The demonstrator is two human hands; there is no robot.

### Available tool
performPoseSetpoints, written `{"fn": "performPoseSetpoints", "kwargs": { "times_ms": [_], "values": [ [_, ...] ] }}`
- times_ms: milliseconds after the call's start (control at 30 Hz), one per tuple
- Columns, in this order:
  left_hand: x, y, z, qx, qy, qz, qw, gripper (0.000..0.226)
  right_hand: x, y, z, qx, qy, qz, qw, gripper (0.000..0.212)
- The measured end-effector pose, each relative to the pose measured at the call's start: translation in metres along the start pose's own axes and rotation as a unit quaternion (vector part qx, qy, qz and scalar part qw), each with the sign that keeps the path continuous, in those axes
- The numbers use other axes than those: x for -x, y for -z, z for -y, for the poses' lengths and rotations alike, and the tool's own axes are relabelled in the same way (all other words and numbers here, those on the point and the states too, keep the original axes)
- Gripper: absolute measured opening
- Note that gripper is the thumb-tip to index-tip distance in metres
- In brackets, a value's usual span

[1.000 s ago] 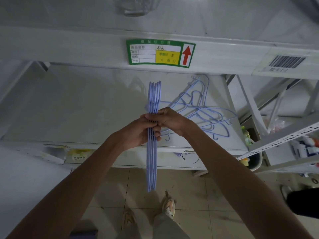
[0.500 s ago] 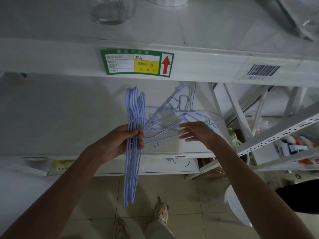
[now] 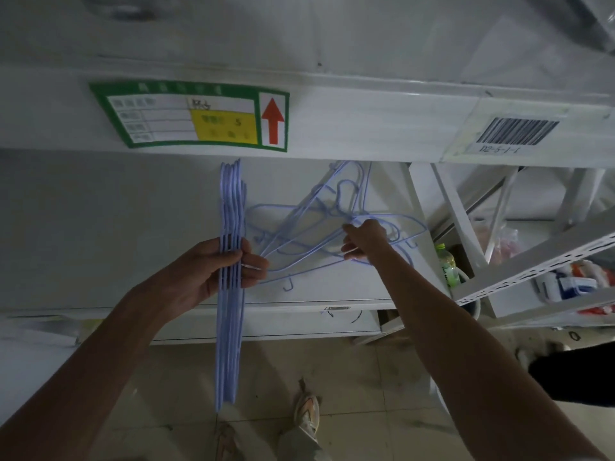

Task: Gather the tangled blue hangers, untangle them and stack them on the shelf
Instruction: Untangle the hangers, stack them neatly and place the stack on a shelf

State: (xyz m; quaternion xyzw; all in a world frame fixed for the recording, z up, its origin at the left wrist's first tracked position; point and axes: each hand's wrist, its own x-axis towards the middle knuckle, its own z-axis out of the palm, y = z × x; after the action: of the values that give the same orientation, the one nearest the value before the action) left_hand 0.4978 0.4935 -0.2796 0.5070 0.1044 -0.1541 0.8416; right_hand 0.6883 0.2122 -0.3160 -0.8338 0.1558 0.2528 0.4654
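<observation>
Left hand [image 3: 213, 271]: holds the neat bunch of blue hangers [image 3: 230, 327] in front of the shelf [image 3: 100, 227].
Right hand [image 3: 364, 239]: grabs the tangled hangers [image 3: 299, 234] lying on the shelf.

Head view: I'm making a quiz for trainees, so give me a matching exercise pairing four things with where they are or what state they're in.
Things:
1. hanger bundle
2. tangled hangers
3. price label
4. bottle

Places or states:
A. stuck on the upper shelf's front edge
B. gripped upright in the left hand
C. standing to the right, past the shelf's end
D. lying on the shelf, right hand pinching a wire

Pairs: 1-B, 2-D, 3-A, 4-C
</observation>
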Motion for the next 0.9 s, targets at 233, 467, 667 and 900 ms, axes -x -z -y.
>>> {"fn": "performPoseSetpoints", "kwargs": {
  "times_ms": [233, 467, 667, 900],
  "values": [
    [0.003, -0.002, 0.01, -0.017, 0.0, -0.027, 0.999, 0.018, -0.025, 0.009, -0.008, 0.146, 0.031, -0.101, 0.984, 0.04],
    [0.003, -0.013, 0.009, -0.02, -0.006, -0.042, 0.999, 0.019, -0.049, -0.03, 0.011, 0.028, 0.02, -0.089, 0.995, 0.039],
    [0.009, -0.01, 0.015, 0.011, -0.024, -0.03, 0.999, 0.021, -0.057, -0.055, 0.029, -0.175, -0.036, -0.027, 0.984, 0.017],
    [0.012, -0.028, 0.016, 0.026, -0.053, -0.073, 0.996, 0.019, -0.038, -0.07, 0.034, -0.216, -0.067, -0.07, 0.971, 0.017]
  ]
}}
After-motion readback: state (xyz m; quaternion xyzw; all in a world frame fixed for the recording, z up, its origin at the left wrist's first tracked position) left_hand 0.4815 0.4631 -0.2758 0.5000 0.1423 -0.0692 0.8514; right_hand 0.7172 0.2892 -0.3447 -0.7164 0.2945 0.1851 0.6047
